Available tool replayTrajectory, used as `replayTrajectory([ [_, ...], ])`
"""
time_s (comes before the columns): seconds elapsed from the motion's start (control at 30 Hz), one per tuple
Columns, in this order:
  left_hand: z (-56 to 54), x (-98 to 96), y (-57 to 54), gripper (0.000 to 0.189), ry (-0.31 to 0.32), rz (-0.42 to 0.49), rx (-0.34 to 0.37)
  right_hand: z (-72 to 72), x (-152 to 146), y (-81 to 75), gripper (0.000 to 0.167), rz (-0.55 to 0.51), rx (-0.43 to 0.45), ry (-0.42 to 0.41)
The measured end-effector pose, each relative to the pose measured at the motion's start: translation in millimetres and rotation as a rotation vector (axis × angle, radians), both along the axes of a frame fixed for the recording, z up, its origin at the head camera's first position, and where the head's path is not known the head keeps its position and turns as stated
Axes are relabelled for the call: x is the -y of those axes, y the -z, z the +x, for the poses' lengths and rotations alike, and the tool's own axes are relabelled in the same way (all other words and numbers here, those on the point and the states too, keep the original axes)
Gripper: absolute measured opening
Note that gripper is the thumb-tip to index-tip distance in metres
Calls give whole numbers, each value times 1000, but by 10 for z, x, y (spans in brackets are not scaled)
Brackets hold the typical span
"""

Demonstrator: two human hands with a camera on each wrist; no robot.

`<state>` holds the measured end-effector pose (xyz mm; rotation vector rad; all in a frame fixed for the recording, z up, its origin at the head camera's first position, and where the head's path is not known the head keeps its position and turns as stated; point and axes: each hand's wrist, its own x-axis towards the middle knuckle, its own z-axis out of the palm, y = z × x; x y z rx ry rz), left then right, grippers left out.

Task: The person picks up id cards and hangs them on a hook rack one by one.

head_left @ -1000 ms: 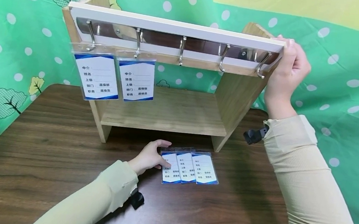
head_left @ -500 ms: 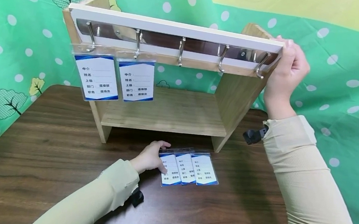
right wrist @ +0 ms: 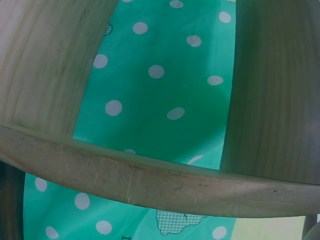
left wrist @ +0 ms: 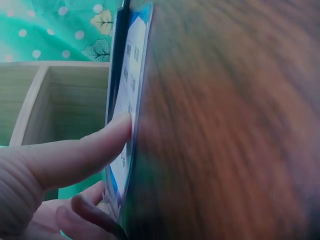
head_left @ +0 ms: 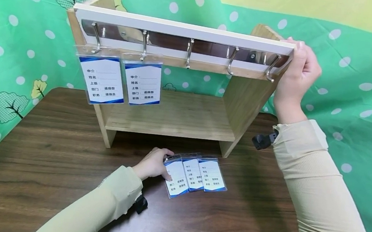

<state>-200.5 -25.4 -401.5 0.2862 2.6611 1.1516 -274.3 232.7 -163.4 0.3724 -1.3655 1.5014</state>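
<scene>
Pinching badge with your left hand, two overlapping badges just right of grip, rack beyond, your right hand gripping its end. Likely pick-up step; next move seems to call for lifting clear of neighbours.

ribbed beige sleeves, wide cuffs; small black wrist cameras

The left hand pinches low, the right hand grips higher, both sleeved arms stretched forward.
</scene>
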Motion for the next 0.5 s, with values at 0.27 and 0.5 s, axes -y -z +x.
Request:
replayTrajectory([
  [0.27, 10, 102, -10, 63, -44, 20, 7, -55, -59, 39, 31, 57, -44, 38],
  [0.5, 73, 181, -38, 48, -57, 17, 3, -58, -55, 39, 31, 51, -47, 36],
])
